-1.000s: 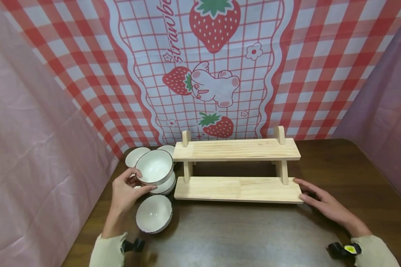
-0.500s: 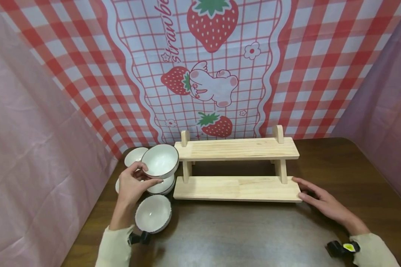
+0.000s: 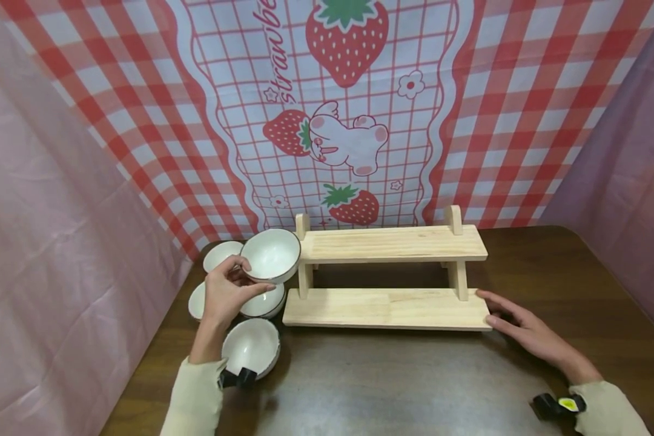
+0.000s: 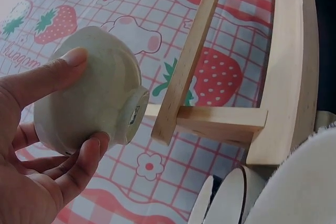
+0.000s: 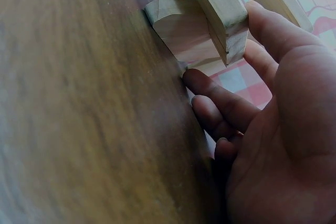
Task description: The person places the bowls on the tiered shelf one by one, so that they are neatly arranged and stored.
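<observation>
My left hand [image 3: 223, 298] holds a white bowl [image 3: 272, 254] with a dark rim, raised beside the left end of the two-tier wooden rack [image 3: 387, 307]. In the left wrist view, thumb and fingers grip the bowl [image 4: 92, 87] from both sides, its foot facing the rack's upper board [image 4: 194, 51]. My right hand [image 3: 528, 330] holds the right end of the lower board, thumb at the front corner and index finger at the back. In the right wrist view, the thumb touches the board's end [image 5: 228, 24] while the other fingers curl beneath it.
Several white bowls stand left of the rack: a rough-rimmed bowl [image 3: 251, 348] in front, a dark-rimmed bowl [image 3: 265, 301] under the raised one, and others at the table's left edge. The brown table [image 3: 414, 381] meets a strawberry-print cloth [image 3: 409, 151] behind the rack.
My left hand has carried the bowl right and slightly up, from over the other bowls to the upper board's left end. My right hand has stayed on the rack.
</observation>
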`<state>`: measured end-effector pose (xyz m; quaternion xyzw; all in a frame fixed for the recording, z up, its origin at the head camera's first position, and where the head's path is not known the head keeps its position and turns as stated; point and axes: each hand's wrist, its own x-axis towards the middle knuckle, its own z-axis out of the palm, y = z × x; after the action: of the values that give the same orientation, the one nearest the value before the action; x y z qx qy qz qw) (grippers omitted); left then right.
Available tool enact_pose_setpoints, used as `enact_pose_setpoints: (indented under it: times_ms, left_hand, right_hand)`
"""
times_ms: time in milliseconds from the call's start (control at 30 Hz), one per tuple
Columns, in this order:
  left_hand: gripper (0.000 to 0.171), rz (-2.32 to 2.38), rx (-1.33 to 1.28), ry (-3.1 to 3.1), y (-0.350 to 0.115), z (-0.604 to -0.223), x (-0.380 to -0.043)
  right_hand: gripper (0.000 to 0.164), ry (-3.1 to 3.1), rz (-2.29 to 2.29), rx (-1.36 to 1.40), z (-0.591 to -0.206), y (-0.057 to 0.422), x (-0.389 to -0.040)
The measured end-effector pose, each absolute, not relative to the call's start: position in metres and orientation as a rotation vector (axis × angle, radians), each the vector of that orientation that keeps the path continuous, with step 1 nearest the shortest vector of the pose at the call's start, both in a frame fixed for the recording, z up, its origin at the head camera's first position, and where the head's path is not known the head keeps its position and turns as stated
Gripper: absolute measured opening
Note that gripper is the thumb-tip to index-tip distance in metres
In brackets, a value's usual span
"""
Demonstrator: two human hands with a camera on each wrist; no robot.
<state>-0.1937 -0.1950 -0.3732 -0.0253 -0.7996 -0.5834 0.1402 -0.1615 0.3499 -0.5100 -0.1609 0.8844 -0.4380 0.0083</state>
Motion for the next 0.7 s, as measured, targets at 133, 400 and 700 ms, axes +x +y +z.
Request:
enact_pose_setpoints:
  times_ms: [133, 400, 700]
  left_hand:
    - [0.047, -1.708, -0.107, -2.305, -0.189, -0.373, -0.199]
    - [0.047, -1.699, -0.154, -2.299, -0.176, -0.37, -0.208]
    - [0.047, -1.695, -0.142, -2.339, -0.163, -0.371, -0.214]
  right_hand:
    - [0.05, 2.765, -1.381, -0.515, -0.511, 0.351, -0.161]
    - [0.05, 2.752, -1.394, -0.508, -0.511, 0.35, -0.161]
    - [0.049, 2.75, -1.356, -0.453, -0.508, 0.35, -0.16]
